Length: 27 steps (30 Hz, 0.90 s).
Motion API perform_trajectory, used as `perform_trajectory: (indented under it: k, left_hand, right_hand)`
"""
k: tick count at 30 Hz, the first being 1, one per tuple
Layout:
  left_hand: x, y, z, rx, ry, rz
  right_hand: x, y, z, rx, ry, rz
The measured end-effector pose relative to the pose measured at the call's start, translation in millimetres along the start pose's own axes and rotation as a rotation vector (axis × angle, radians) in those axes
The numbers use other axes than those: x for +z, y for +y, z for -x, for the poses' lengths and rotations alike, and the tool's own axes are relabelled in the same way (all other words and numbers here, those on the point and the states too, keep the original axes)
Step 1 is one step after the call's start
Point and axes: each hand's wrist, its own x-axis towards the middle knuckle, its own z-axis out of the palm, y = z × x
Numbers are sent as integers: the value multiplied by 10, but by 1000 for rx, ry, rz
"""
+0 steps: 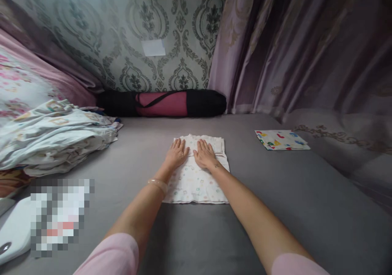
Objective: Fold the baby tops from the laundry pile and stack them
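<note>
A white cloth with a small coloured print (196, 185) lies flat in front of me on the grey sheet (131, 144), its far end folded over toward me. My left hand (177, 153) rests palm down on the cloth's upper left part, fingers stretched out. On the upper right part lies my right hand (204, 154), also flat with the fingers extended. Both hands press on the fabric near the folded-over edge and grip nothing. Part of the cloth is hidden under the hands and forearms.
A folded cloth with bright coloured shapes (281, 139) lies to the right. Rumpled printed fabric (61, 136) is heaped at the left, with a white object (18, 230) nearer me. A black and maroon roll bag (162, 103) lies against the wall; curtains (260, 54) hang at right.
</note>
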Motion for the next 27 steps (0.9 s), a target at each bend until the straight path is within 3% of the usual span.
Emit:
perform_trajectory:
  k: [9, 17, 27]
  left_hand:
    - [14, -11, -13, -29, -16, 20]
    - [-21, -26, -9, -31, -47, 17]
    - [-99, -67, 84, 120, -10, -12]
  right_hand:
    - [-90, 368, 77, 114, -11, 79]
    - [-108, 558, 166, 136, 33, 60]
    - [-180, 652, 381, -61, 78, 47]
